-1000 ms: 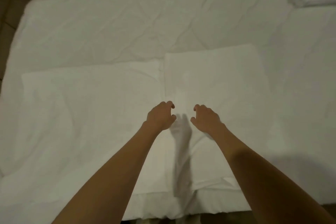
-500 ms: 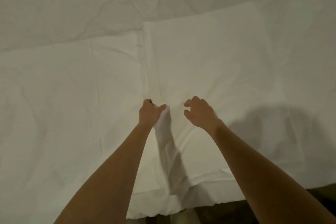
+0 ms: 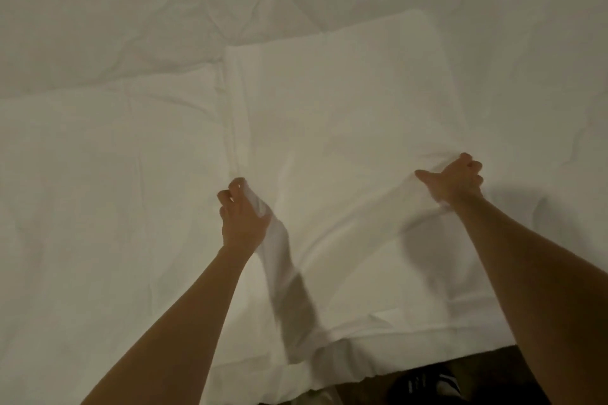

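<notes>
We hold the white cloth (image 3: 332, 108) with both hands, and it lies spread on the bed (image 3: 131, 10) under and beyond them. Our left hand (image 3: 243, 217) has its fingers curled round a bunched ridge of the fabric, gripping it at the seam where the cloth's doubled part meets a flatter single layer. From that grip a narrow raised fold runs back toward us, just beside the left forearm, as far as the near edge of the bed.

Our right hand (image 3: 455, 179) is well apart from the left. Its fingers are curled into the cloth's outer edge and pinch it, while the thumb stretches out along the fabric, pointing toward the left hand. Between the two hands the cloth is pulled up slightly off the bed, and long soft creases run from one grip to the other.

Beyond both hands the doubled part of the cloth lies flat, its far edge straight and its far corner rounded. To the outside of the left hand the thinner layer spreads wide and smooth. Past the cloth the bed's own sheet is wrinkled.

Behind our hands, under the right forearm and below the bed's near edge, a dark shoe with pale stripes (image 3: 434, 383) shows on the dark floor (image 3: 487, 362).
</notes>
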Demonstrator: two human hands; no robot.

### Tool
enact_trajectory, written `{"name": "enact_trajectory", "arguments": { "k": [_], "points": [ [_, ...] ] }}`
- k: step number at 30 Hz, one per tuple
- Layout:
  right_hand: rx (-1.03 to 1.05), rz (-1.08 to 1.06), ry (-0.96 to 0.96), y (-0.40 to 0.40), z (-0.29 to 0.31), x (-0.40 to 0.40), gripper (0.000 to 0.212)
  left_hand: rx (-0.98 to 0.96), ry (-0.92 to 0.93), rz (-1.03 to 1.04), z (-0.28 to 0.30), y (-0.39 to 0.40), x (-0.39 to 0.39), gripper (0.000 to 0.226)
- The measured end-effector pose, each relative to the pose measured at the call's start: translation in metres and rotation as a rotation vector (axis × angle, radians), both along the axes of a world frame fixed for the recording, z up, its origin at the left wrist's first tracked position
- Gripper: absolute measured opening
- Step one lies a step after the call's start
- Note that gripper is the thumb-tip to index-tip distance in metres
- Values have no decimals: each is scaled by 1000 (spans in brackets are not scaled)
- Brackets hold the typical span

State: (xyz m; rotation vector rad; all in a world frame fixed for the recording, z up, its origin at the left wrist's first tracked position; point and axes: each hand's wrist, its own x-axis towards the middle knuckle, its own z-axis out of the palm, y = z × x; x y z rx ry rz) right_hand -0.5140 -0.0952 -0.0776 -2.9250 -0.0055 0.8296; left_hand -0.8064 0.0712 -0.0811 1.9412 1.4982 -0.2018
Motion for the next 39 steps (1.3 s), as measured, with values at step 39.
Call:
{"name": "enact_trajectory", "arguments": {
  "k": [39],
  "points": [
    [449,984,631,293,85,-489,77,-785,-776,691,96,123,-312,55]
  ]
}}
